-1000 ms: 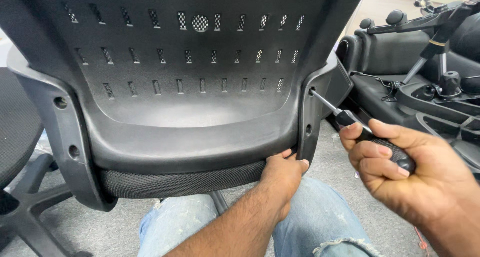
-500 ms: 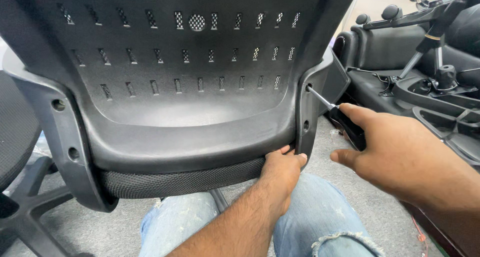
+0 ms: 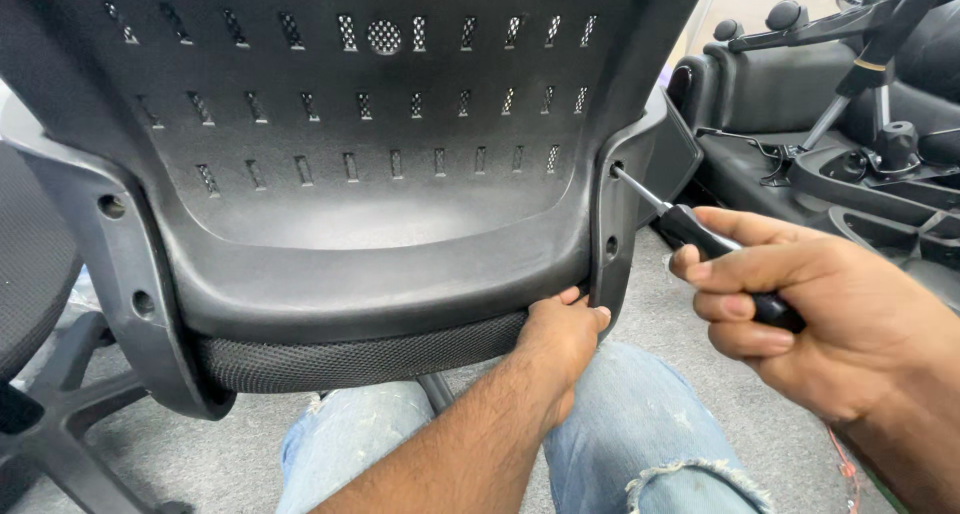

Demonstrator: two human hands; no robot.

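**A:** Screwdriver (image 3: 700,236) first: where is it in the head view?

**B:** I have it in my right hand (image 3: 820,314), fingers curled tight round the black handle. The thin metal shaft runs up and left, and its tip sits in the upper screw hole (image 3: 616,168) on the right side bracket (image 3: 612,234) of the chair back (image 3: 370,174). I hold it slanted like that, I'd say, because the hole faces outward and toward me, so the shaft has to line up with it.

**A:** And your left hand?

**B:** My left hand (image 3: 560,339) is clamped on the bottom edge of the chair back, just beside the foot of that bracket, fingers hooked up over the rim and touching the mesh seat cushion (image 3: 350,359). My guess is that it steadies the shell against the push of the tool.

**A:** How does the screwdriver look?

**B:** Slim and plain: a bright shaft, a dark handle with a rounded butt that pokes out past my little finger. I can't see the tip; it is buried in the hole.

**A:** What else shows?

**B:** The chair back is black moulded plastic with three rows of small slots and a round mesh vent near the top. A second hole (image 3: 611,245) sits lower on the same bracket, and the left bracket (image 3: 125,274) has two more. My knees in torn blue jeans (image 3: 640,434) are under the seat. Another chair's base (image 3: 50,394) stands to the left on the grey carpet (image 3: 690,324), and black chair parts (image 3: 850,174) lie off to the right.
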